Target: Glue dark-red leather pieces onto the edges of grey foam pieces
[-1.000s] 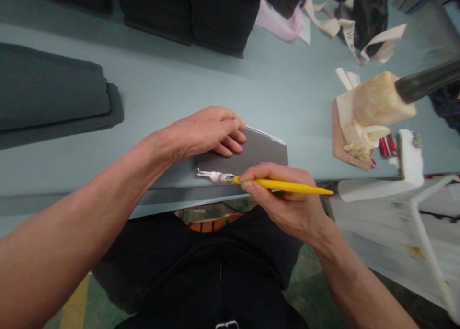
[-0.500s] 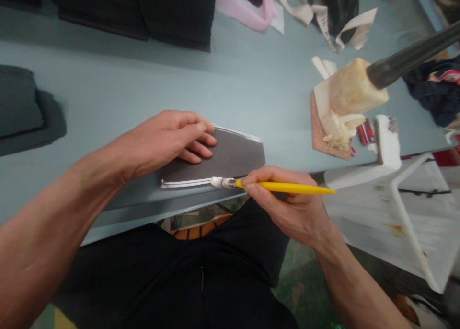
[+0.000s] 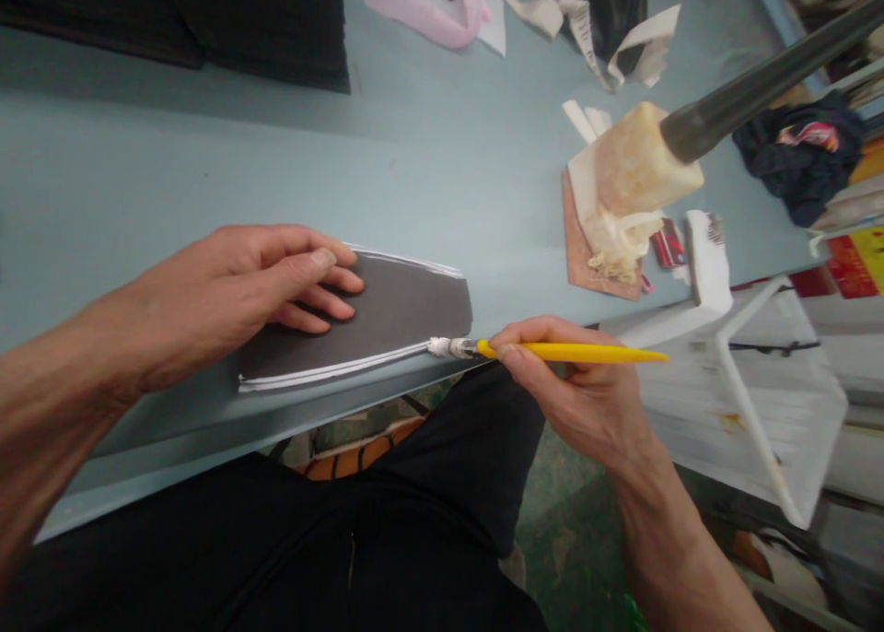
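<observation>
Looking down from the wearer's head, I see a dark panel lying flat on the pale blue table, along its near edge, just above the dark trousers of the person at work. The left hand rests palm down over the panel's left part, its fingers loosely spread and slightly bent, the tips on the dark surface. The right hand has thumb and forefinger pinching the yellow brush near its metal collar, the other fingers curled beneath. The bristles, thick with white, meet the panel's near edge close to its right end. A white double line follows that near edge leftward to the corner, and another white line runs along the far edge. Dark stacks stand toward the table's far edge on the left, with pink cloth to their right. Nearer the table's right end a yellowed block, perhaps a container though I can't make it out well, is on a brown board, a dark bar reaching to it. A dark cloth bundle lies by the right edge.
</observation>
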`<state>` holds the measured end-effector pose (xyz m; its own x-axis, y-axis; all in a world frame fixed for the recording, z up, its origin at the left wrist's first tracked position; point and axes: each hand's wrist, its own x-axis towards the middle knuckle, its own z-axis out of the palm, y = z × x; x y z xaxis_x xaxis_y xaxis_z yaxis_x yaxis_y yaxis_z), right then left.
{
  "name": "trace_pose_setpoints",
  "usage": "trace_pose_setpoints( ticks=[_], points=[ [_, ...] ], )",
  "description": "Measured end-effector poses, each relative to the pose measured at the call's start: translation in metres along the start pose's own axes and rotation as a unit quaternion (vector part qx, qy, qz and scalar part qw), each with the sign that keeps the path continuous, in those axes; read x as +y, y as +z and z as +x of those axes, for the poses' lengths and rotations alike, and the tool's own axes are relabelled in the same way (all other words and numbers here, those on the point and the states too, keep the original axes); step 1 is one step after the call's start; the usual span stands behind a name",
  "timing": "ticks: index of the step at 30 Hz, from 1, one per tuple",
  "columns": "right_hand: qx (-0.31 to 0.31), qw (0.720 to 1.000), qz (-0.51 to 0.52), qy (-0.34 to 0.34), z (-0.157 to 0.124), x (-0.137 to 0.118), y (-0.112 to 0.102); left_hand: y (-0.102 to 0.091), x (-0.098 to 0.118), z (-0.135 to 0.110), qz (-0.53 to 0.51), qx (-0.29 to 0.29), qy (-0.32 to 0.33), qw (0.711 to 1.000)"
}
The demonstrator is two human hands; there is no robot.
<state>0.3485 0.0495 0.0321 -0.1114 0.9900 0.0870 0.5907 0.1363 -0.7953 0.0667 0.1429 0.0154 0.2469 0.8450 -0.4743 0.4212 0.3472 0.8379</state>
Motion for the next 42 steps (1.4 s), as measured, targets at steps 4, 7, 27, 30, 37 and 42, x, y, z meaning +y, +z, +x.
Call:
trace_pose_setpoints(
  ticks=[4, 7, 27, 30, 37, 42],
  points=[
    [0.018, 1.000, -0.013, 0.013, -0.001, 0.004, -0.008, -0.002, -0.003, 0.002, 0.006, 0.010, 0.002, 1.000],
    [0.033, 0.999, -0.022, 0.025, -0.002, 0.007, -0.012, -0.002, -0.005, 0.004, 0.006, 0.012, 0.000, 1.000],
    [0.119, 0.992, -0.026, 0.022, -0.023, -0.017, -0.006, 0.001, -0.004, 0.000, -0.065, -0.033, 0.014, 0.997],
    [0.086, 0.996, 0.023, -0.005, -0.019, -0.034, 0.024, 0.000, -0.007, 0.001, -0.084, -0.051, 0.022, 0.995],
    [-0.032, 0.992, 0.108, -0.064, -0.001, -0.067, 0.083, -0.001, -0.010, 0.003, -0.112, -0.062, 0.043, 0.991],
    [-0.031, 0.992, 0.101, -0.072, 0.005, -0.073, 0.099, -0.002, -0.011, 0.004, -0.119, -0.071, 0.052, 0.989]
  ],
)
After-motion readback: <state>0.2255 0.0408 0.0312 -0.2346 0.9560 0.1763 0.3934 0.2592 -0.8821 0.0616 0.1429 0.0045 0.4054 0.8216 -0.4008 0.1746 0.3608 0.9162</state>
